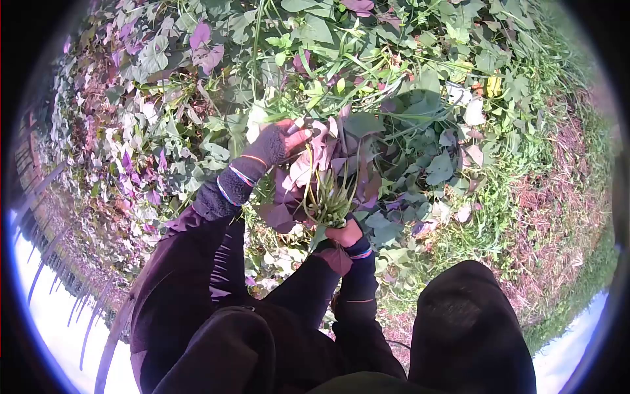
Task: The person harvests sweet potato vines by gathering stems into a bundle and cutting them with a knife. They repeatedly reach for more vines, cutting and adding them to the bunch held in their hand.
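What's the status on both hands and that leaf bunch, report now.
Right hand shut on bunch of green stems with purple-green leaves. Left hand open, reaching into vines. Nothing blocking.

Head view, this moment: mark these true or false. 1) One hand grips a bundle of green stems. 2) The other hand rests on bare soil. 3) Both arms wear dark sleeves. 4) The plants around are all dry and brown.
1) True: the right hand grips the bundle of stems at its base.
2) False: the left hand is up among the purple-green leaves of the bundle.
3) True: dark sleeves with striped cuffs.
4) False: the vines are green and purple; dry grass lies only at the right.
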A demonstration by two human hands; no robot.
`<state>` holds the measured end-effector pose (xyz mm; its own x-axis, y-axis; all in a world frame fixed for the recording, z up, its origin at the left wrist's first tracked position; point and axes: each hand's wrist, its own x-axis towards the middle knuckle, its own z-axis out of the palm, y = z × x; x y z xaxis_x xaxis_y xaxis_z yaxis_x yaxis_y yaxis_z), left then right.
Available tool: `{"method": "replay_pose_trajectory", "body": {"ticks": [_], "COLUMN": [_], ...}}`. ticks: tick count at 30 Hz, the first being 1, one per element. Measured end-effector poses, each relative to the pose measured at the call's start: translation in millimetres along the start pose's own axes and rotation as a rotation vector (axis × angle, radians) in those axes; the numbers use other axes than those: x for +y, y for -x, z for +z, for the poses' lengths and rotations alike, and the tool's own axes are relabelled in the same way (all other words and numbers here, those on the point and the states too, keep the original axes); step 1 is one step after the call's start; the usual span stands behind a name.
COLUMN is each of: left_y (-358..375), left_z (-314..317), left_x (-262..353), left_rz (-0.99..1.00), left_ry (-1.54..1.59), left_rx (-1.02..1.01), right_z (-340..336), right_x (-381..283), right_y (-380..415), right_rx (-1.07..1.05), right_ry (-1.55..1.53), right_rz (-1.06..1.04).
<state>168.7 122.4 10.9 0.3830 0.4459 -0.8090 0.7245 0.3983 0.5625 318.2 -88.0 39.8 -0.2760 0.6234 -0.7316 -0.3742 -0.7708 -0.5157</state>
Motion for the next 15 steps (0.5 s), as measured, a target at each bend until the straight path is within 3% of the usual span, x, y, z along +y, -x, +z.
{"method": "replay_pose_trajectory", "body": {"ticks": [1,2,3,4,6,7,8,10,11,13,15], "left_y": [-11,-29,-23,-16,-16,-14,-14,-3,7,23,39], "left_z": [10,25,23,22,9,-10,-34,-80,-91,-82,-42], "left_x": [-7,-45,-37,-27,-17,-17,-15,3,16,37,53], "left_rz": [0.031,0.192,0.192,0.102,-0.004,0.037,0.229,0.321,0.444,0.47,0.586], "left_ry": [-0.093,-0.146,-0.148,0.125,0.619,0.751,0.731,0.442,0.178,-0.052,-0.286], "left_rx": [-0.045,-0.06,-0.059,0.088,0.357,0.473,0.634,0.886,0.907,0.757,0.515], "right_z": [2,7,12,13,17,11,9,12,16,9,15], "right_x": [-7,2,11,17,14,6,1,-22,-37,-49,-62], "right_y": [1,-3,-8,-11,-18,-24,-26,-30,-34,-38,-45], "right_rx": [-0.043,-0.024,-0.005,-0.004,0.076,0.065,0.15,0.33,0.426,0.412,0.315], "right_ry": [0.166,0.178,0.188,0.186,0.17,0.289,0.095,-0.178,-0.26,-0.374,-0.421], "right_rz": [0.034,-0.05,-0.137,-0.14,0.082,0.346,0.214,-0.005,-0.09,-0.044,-0.293]}}
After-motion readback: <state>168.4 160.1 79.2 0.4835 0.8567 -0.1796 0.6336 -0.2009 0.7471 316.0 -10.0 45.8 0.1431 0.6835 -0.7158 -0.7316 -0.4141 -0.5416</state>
